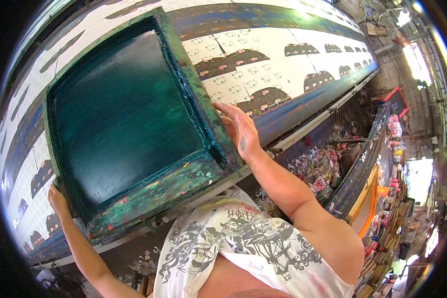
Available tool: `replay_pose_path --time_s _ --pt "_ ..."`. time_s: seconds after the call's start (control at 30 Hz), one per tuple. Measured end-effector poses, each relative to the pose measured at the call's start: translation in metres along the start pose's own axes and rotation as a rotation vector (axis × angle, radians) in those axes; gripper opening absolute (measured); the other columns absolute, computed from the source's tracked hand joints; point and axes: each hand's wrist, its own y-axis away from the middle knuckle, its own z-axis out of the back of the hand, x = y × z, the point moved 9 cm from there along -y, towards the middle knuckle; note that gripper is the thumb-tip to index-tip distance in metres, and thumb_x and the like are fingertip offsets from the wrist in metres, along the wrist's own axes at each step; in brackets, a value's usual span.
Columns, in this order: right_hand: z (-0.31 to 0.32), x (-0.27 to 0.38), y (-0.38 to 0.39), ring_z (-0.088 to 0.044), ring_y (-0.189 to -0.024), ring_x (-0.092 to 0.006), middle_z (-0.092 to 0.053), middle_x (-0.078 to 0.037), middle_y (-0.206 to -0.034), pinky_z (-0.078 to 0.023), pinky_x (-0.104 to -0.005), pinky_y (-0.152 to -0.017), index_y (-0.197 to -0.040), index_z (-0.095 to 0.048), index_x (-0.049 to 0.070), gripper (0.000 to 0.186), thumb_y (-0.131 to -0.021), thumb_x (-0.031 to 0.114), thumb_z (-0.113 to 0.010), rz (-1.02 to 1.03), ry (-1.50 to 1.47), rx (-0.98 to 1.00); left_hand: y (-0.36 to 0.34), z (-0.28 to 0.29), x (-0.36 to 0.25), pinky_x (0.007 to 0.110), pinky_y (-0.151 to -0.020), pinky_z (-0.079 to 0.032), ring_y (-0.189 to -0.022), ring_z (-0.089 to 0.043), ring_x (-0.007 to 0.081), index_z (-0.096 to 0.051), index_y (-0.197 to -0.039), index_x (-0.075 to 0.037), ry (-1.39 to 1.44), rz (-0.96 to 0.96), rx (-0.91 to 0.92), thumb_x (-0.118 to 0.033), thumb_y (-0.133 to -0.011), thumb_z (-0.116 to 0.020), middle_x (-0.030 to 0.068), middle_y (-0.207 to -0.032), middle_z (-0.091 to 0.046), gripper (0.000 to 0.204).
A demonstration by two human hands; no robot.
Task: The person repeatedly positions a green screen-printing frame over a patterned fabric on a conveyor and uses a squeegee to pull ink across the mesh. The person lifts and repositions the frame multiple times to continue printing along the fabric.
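A large screen printing frame (154, 198), its wood stained green with paint, is tilted over the long table in front of me. Dark green ink coats its mesh (119, 111) and lies thick along the inner right edge. My left hand (58, 200) grips the lower left side of the frame, the fingers partly hidden behind it. At the right side, my right hand (241, 130) is closed against the outer edge, with a dark smudge on the skin. White printed fabric pieces (265, 37) and dark arched pieces (263, 99) lie in rows on the table beyond.
A pale rail (308, 130) runs along the table's near side. Crumpled scraps (313, 169) are heaped on the floor to the right. Further right stand a dark ledge (360, 171), an orange-edged frame (367, 208) and several paint containers (395, 126).
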Motion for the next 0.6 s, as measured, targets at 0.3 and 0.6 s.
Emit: replay_pose_path --time_s 0.3,0.6 --pt "-0.035 0.033 0.000 -0.062 -0.135 -0.0276 -0.058 -0.023 -0.156 -0.049 -0.0410 -0.116 -0.163 -0.044 -0.003 0.073 -0.110 0.044 -0.060 0.067 -0.051 0.153 -0.013 0.033 -0.005 0.042 -0.068 -0.050 -0.072 -0.063 0.0224 -0.081 -0.108 0.004 0.197 -0.019 0.052 -0.062 -0.111 -0.049 0.0121 -0.083 -0.072 0.074" --pt "0.017 0.085 0.017 -0.060 -0.139 -0.0267 -0.059 -0.024 -0.154 -0.047 -0.0405 -0.118 -0.165 -0.038 -0.007 0.082 -0.107 0.046 -0.063 0.116 -0.081 0.158 0.056 0.082 -0.138 0.033 -0.078 -0.054 -0.085 -0.068 0.0160 -0.077 -0.129 -0.001 0.595 0.135 0.092 -0.074 -0.108 -0.049 0.0059 -0.100 -0.074 0.081"
